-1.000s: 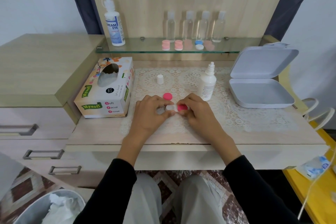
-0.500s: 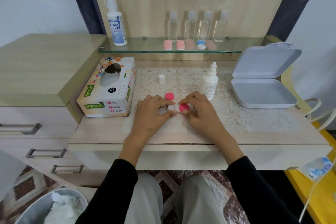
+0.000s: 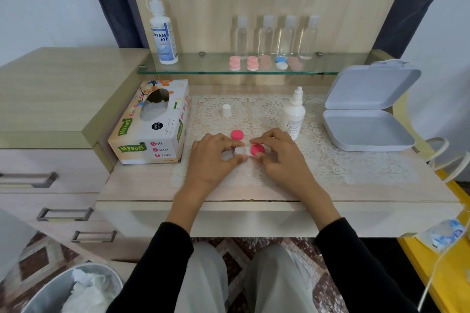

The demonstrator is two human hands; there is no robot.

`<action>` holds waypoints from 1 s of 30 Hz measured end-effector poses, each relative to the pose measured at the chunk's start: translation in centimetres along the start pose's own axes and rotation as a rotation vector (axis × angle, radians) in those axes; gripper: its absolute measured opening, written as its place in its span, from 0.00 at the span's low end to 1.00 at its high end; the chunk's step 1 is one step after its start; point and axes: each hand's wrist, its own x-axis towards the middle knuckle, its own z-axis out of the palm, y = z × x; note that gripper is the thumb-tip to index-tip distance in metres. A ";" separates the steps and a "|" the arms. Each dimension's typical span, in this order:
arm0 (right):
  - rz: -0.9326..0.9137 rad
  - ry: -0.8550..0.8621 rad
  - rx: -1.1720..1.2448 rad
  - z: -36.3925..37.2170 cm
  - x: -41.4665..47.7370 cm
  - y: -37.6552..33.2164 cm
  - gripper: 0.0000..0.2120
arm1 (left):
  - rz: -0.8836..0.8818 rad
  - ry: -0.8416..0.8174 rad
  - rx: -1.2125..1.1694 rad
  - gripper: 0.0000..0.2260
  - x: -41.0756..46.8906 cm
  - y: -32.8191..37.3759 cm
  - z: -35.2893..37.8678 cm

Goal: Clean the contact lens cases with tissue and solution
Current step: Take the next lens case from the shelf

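Both hands share a pinching grip on the contact lens case (image 3: 246, 151): the left hand (image 3: 212, 160) clasps its bare white well, the right hand (image 3: 282, 157) its round pink cap (image 3: 256, 150). It sits low over the lace mat (image 3: 330, 160) on the desk (image 3: 142, 183). A loose pink cap (image 3: 236, 134), smooth and disc-shaped, lies just behind.
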 end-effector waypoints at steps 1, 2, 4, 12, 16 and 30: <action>0.011 0.010 0.017 -0.1 0.0 -0.1 0.15 | -0.003 -0.001 -0.004 0.18 0.0 0.0 0.0; 0.029 0.024 0.027 -0.1 0.0 -0.1 0.17 | -0.005 -0.003 -0.005 0.19 -0.1 -0.1 0.0; 0.067 0.062 0.023 -0.2 0.0 -0.1 0.17 | -0.005 -0.004 -0.003 0.18 -0.1 -0.1 0.1; 0.029 0.055 0.036 0.0 0.1 0.0 0.12 | -0.007 0.005 -0.025 0.16 -0.1 0.0 0.0; 0.038 0.099 0.033 -0.1 0.1 0.0 0.15 | -0.015 -0.002 -0.026 0.21 -0.2 0.3 -0.1; 0.080 0.047 0.147 -0.4 0.2 0.2 0.11 | -0.018 -0.002 -0.031 0.21 -0.1 0.2 -0.1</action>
